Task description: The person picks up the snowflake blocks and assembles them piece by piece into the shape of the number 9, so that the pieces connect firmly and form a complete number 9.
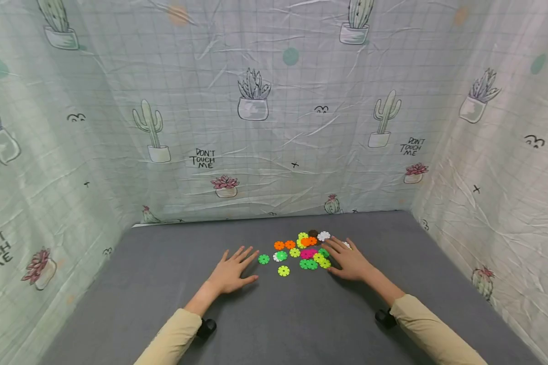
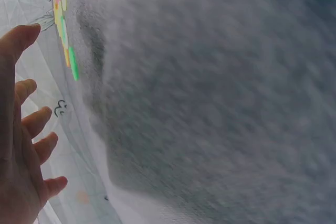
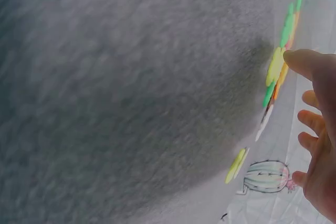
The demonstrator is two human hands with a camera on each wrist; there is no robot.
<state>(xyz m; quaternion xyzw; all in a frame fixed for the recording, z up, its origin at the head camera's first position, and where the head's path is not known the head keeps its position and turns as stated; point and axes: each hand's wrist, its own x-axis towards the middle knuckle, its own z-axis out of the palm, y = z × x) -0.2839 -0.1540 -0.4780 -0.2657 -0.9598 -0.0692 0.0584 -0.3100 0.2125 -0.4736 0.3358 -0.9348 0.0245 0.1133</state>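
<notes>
Several flat, notched, flower-shaped discs lie loosely grouped on a grey tabletop. Among them are an orange disc [image 1: 279,245], a pink disc [image 1: 306,254], a dark brown disc [image 1: 313,233] and a white disc [image 1: 323,236]; some overlap. My left hand [image 1: 230,274] is spread at the left of the group, its fingertips close to a green disc [image 1: 264,259]. At the right edge, my right hand [image 1: 352,264] has its fingers spread, over or beside a yellow-green disc [image 1: 324,263]; whether it touches is unclear. Part of a white disc shows beyond its fingers. Neither hand holds anything.
The grey tabletop [image 1: 274,324] reaches back to a pale sheet [image 1: 274,137] printed with cacti, which also hangs at both sides. A black wrist device [image 1: 206,328] is on the left wrist and another black device [image 1: 385,318] is on the right.
</notes>
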